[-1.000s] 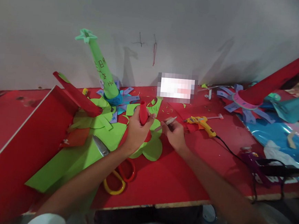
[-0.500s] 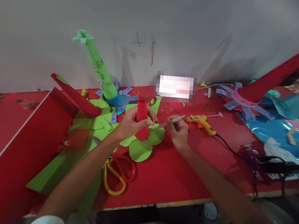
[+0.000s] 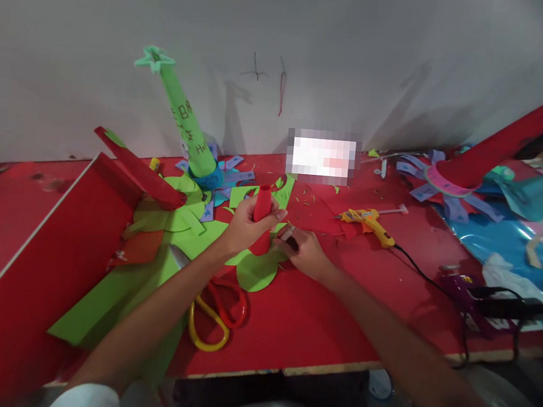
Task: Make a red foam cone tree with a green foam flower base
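Head view: we hold the red tube [image 3: 262, 206] in our left hand [image 3: 251, 227], its fingers and thumb wrapped around the middle, above the green petal piece [image 3: 257, 275] near the centre of the table [image 3: 318, 332]. Our right hand [image 3: 309, 253] sits just to the right, its fingertips pinched on a small pale object [image 3: 287, 233] whose shape we cannot make out. The hands are very close; we cannot tell whether they touch

From here, we judge that too firm a left grip could crease the tube, which looks thin, and that a sideways push from the right hand could tip it or drag the petals along. The scissors [image 3: 214, 315] lie by our left forearm, so lowering that arm could knock them. The glue gun [image 3: 373, 225] aims its nozzle left, towards our right hand, and a wide reach could brush it

The tube's long axis runs nearly upright, narrow open end pointing up, wider end down over the petals; whether the two are joined, we cannot tell
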{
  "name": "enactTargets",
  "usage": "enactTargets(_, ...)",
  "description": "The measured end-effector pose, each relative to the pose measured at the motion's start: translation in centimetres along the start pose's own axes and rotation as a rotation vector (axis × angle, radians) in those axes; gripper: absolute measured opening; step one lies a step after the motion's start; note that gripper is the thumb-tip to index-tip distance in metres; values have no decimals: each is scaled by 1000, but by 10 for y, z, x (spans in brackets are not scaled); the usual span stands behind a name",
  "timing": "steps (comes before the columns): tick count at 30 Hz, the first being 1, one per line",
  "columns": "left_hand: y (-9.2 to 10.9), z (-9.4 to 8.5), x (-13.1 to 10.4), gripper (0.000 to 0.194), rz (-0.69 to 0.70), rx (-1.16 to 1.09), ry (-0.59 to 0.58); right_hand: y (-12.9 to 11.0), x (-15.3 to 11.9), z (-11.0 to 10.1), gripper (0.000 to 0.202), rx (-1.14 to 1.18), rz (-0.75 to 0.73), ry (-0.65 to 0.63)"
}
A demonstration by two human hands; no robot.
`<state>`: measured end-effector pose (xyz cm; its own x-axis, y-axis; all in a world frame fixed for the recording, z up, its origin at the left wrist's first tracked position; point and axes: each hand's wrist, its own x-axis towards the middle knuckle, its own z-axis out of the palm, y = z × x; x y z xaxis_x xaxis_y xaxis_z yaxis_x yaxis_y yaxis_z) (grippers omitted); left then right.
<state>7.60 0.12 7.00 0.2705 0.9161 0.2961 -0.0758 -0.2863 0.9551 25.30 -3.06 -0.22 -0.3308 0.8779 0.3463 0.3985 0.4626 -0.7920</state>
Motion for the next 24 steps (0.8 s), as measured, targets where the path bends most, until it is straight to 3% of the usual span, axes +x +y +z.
enactTargets(5, 1, 0, -1, 37, -5, -4, -5, 0, -1, 3, 19, 16, -23, 38)
enactTargets(18, 0, 1, -1, 37, -8, -26, 24, -4, -3, 6, 11, 17, -2, -107)
enactTargets(24, -1, 1, -1, 37, -14, -44, 17, -2, -3, 4, 17, 83, -16, 19)
